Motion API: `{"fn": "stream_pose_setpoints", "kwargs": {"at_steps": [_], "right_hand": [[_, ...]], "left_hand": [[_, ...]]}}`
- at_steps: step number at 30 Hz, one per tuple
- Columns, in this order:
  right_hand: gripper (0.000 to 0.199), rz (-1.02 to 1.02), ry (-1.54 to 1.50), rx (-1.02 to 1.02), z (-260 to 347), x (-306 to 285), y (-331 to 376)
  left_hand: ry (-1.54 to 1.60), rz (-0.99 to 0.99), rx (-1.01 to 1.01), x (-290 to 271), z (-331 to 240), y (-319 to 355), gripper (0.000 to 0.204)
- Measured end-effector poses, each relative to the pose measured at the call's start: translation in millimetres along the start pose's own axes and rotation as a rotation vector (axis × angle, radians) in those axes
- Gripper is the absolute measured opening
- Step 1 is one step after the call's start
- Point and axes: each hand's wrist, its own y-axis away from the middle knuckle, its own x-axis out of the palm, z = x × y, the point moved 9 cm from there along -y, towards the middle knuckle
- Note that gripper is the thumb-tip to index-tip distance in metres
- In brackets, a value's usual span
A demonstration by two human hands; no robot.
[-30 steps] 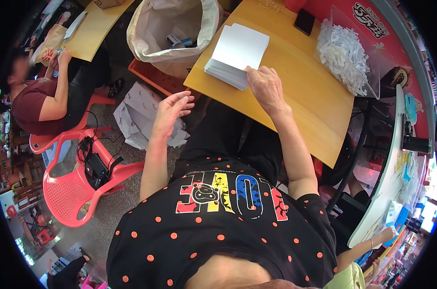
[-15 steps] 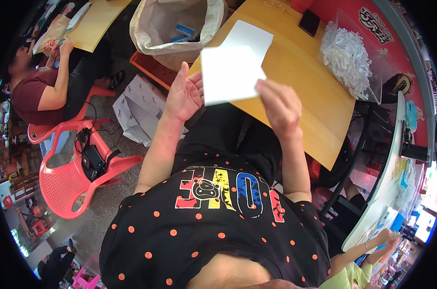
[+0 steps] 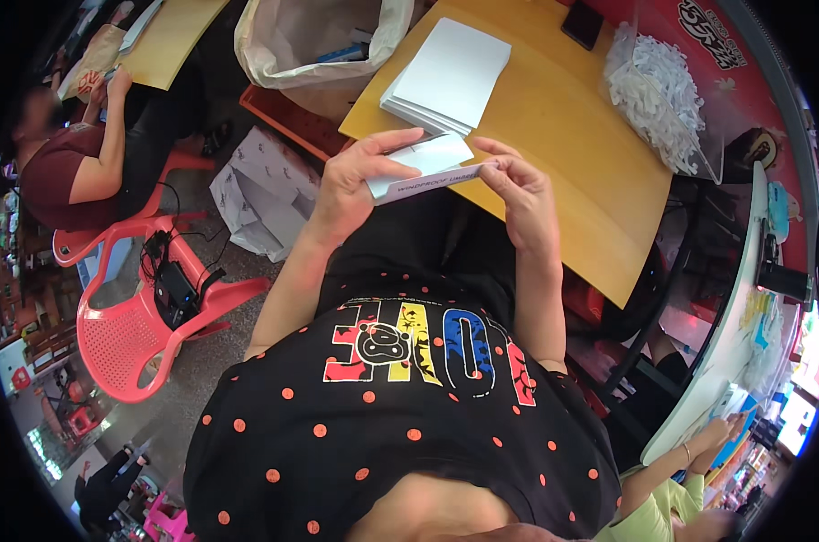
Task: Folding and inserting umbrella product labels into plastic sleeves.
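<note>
Both of my hands hold a small white folding carton (image 3: 427, 181) above the near edge of the wooden table (image 3: 567, 172). One of its narrow sides, with dark print, faces me, and the carton looks partly opened out. My left hand (image 3: 351, 176) grips the left end, its thumb over the top. At the right end, my right hand (image 3: 522, 191) pinches the edge between thumb and fingers. Just beyond the carton, a stack of flat white cartons (image 3: 459, 68) lies on the table.
A pale lined bin (image 3: 274, 63) with blue items stands at the table's left. On the right are a clear box of white strips (image 3: 658, 104) and a dark phone (image 3: 582, 24). A pink chair (image 3: 125, 339) holds cables. Other people sit at far left and lower right.
The carton was a flat white sheet held by my right hand, with my left hand spread beside it. Now it is tilted, its printed side shows, and both hands grip it.
</note>
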Motion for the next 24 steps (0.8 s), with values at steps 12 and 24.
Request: {"fn": "stream_pose_setpoints", "kwargs": {"at_steps": [12,24], "right_hand": [[0.009,-0.076,-0.025,-0.115,-3.5,-4.0,-7.8],[0.007,-0.061,-0.007,-0.113,7.3,-0.1,-5.1]], "left_hand": [[-0.4,-0.179,0.01,-9.4,-22.6,19.1,0.035],[0.923,-0.019,-0.76,27.1,56.5,57.7,0.025]]}}
